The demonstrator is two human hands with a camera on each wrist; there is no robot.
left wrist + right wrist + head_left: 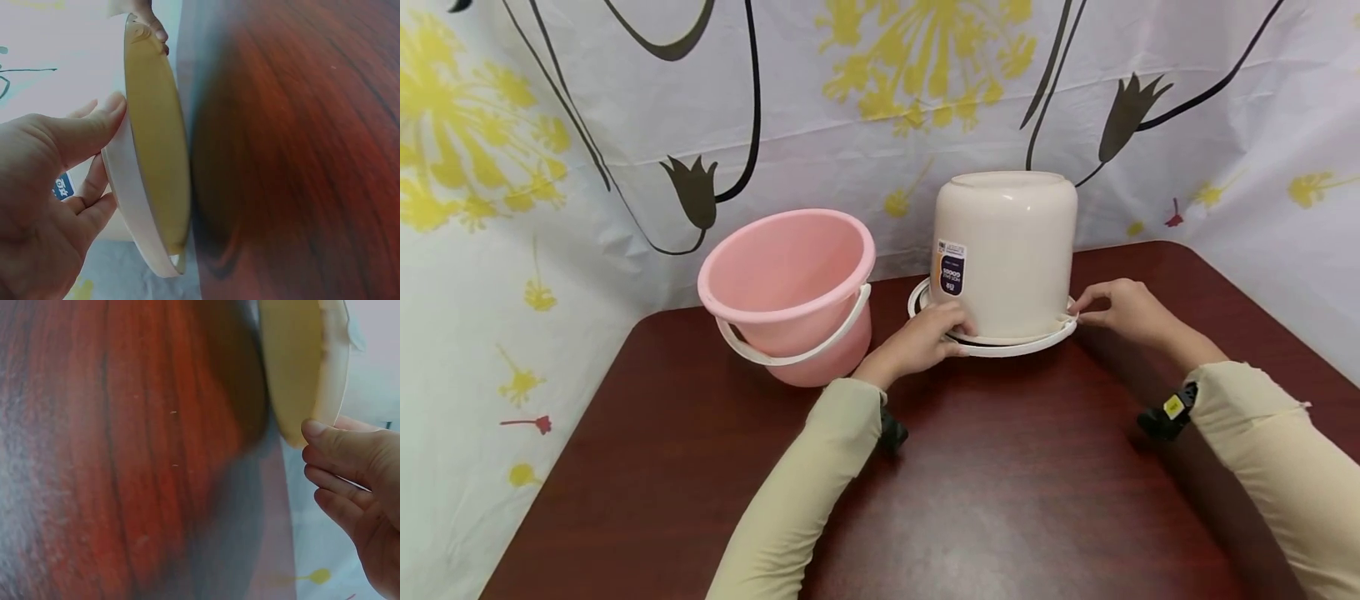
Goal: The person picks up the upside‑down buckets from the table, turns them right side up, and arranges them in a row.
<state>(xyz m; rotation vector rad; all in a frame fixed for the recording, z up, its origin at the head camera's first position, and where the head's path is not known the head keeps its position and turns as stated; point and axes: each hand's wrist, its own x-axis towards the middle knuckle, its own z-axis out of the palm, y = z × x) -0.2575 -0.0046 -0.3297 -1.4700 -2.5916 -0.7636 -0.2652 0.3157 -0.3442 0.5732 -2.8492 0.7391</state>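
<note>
A cream plastic bucket (1011,250) is upside down at the back of the table, its base facing up and a dark label (952,268) on its side. Its white handle (1018,348) lies round the rim. My left hand (928,335) grips the rim at the front left, thumb and fingers on either side of the edge in the left wrist view. At the right end of the rim, near the handle's joint, my right hand (1123,312) pinches the edge. Both wrist views show the bucket's shaded inside (159,144) above the table, the near edge raised.
To the left a pink bucket (842,337) leans, mouth up, its white handle (820,354) hanging at the front. The dark red wooden table (1000,500) meets a patterned cloth (865,108) hanging at the back and sides.
</note>
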